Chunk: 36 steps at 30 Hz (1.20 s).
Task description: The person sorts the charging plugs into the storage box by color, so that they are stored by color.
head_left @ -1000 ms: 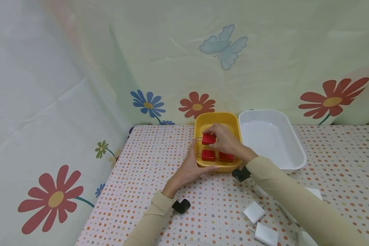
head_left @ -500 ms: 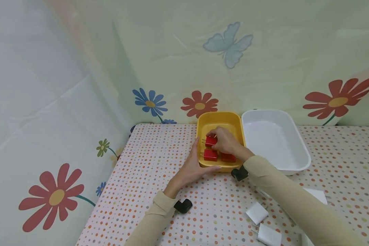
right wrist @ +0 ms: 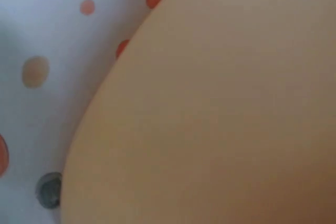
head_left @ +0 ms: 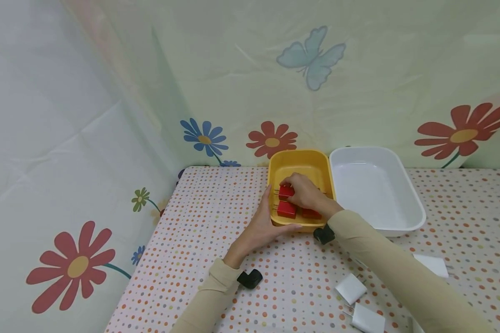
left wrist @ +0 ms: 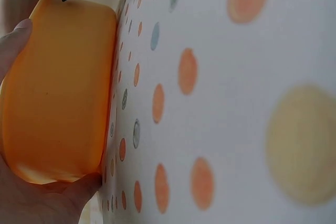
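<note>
My left hand (head_left: pixel 260 226) holds the near left corner of the yellow tray (head_left: pixel 302 159), thumb along its front wall and fingers along its left side. In the left wrist view, thumb and fingers (left wrist: pixel 14 43) spread around the tray's orange-looking outer wall (left wrist: pixel 63 87). My right hand (head_left: pixel 306 192) reaches into the tray and pinches a red charger plug (head_left: pixel 286 192), its metal prongs pointing left. Just in front lies a second red charger plug (head_left: pixel 286 209), and a third red plug (head_left: pixel 311 213) sits partly under my right hand. Skin fills most of the right wrist view.
A white tray (head_left: pixel 377 199) stands against the yellow one's right side. Several white charger plugs (head_left: pixel 351 288) lie on the dotted tablecloth (head_left: pixel 300 277) at the front right, some partly covered by my right sleeve (head_left: pixel 391 263). A flower-printed curtain (head_left: pixel 216 83) hangs behind.
My right hand has lowered the red charger plug in the yellow tray, closer to the plug in front. The left hand keeps its hold. The head view has shifted slightly.
</note>
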### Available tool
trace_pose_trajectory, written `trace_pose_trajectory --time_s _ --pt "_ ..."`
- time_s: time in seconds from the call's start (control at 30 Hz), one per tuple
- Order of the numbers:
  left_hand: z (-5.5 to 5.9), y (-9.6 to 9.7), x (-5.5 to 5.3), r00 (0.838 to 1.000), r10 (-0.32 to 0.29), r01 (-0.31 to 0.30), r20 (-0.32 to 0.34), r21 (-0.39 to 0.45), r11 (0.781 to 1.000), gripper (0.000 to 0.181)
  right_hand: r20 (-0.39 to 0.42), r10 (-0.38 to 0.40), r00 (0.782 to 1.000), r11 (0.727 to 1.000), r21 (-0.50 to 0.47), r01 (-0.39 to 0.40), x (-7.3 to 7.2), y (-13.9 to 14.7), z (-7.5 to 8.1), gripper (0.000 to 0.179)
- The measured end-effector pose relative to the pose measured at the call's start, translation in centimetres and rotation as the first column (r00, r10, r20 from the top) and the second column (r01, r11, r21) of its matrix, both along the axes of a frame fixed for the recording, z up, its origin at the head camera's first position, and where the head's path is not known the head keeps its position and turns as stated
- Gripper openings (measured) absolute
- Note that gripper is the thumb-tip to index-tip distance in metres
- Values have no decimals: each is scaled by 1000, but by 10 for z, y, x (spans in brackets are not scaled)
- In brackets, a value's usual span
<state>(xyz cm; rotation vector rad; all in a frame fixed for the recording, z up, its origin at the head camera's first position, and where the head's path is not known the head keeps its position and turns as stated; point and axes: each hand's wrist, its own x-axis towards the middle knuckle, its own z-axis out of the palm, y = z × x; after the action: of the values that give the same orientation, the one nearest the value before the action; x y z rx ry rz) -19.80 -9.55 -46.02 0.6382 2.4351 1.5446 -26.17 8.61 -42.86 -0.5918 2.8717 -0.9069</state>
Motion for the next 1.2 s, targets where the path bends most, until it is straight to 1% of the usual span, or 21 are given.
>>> trace_pose_trajectory --time_s 0.17,0.4,0.53,0.63,0.7,0.8,0.9,0.97,1.07,1.2 --pt "1 3 2 1000 1 -1 0 -2 1000 119 4 4 1000 1000 1 -4 1 4 -1 46" --pt "0 7 4 1000 -2 2 12 -12 1000 121 33 -9 999 1000 -13 9 3 8 1 47" --pt "0 8 4 1000 8 -8 13 -18 1000 122 41 -31 999 999 -41 33 8 9 9 48" --pt "0 8 4 1000 14 -14 11 -16 1000 122 26 -43 999 996 -79 44 14 10 19 47" --pt "0 8 4 1000 18 -17 14 -20 1000 122 4 -38 999 993 -112 39 20 10 27 45" --pt "-1 7 5 1000 20 -19 22 -20 1000 122 -38 -10 999 986 -165 4 31 11 39 43" --pt "0 5 6 999 22 -21 33 -20 1000 122 -88 41 995 978 -198 -58 47 13 54 41" --pt "0 3 5 999 13 -13 34 -5 1000 121 -128 79 989 977 -188 -103 60 15 64 40" --pt "1 2 4 1000 0 0 22 20 1000 119 -183 149 972 971 -161 -179 82 20 76 39" --pt "1 1 2 1000 -9 9 8 45 999 117 -207 217 954 958 -142 -249 111 31 84 37"
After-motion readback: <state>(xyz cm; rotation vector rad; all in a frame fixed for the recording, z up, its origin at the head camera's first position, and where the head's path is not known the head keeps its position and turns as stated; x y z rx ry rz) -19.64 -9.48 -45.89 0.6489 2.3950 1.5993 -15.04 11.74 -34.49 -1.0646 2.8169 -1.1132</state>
